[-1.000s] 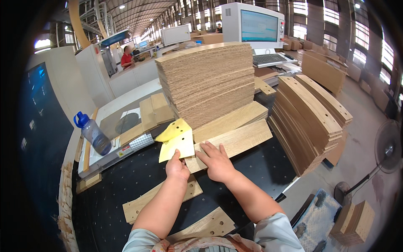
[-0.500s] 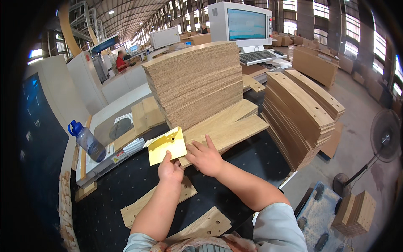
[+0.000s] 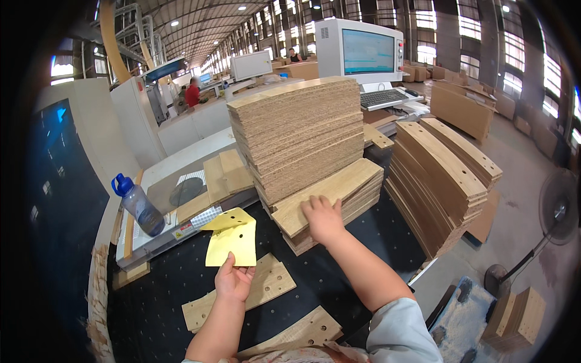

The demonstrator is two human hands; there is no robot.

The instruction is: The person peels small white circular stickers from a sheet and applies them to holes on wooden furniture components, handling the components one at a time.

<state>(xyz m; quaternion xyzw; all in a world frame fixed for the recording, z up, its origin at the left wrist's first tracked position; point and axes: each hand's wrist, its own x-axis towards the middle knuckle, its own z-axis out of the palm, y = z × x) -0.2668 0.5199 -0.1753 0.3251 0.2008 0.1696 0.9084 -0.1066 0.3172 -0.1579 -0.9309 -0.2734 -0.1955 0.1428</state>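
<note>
My left hand (image 3: 233,281) pinches the lower edge of some yellow paper sheets (image 3: 230,248) with round holes; the upper sheet folds back at the top. My right hand (image 3: 324,220) lies with fingers spread on the top board of a low stack of wood-grain boards (image 3: 357,180). Right behind that stack rises a tall stack of curved particleboard pieces (image 3: 302,136). Below my left hand a loose panel with drilled holes (image 3: 275,283) rests on the black dotted table (image 3: 363,275). Another drilled panel (image 3: 302,333) lies nearer to me.
A blue-capped water bottle (image 3: 140,209) stands on the machine bed at the left. Stacked curved panels with holes (image 3: 433,181) fill the right side. Behind are a computer monitor (image 3: 369,51) and keyboard (image 3: 384,98). A floor fan (image 3: 557,209) stands at far right; a person in red works far off.
The yellow sheets have moved down, away from the board stack, with my left hand. My right hand has shifted right onto the top board, which now sits squarer on its stack.
</note>
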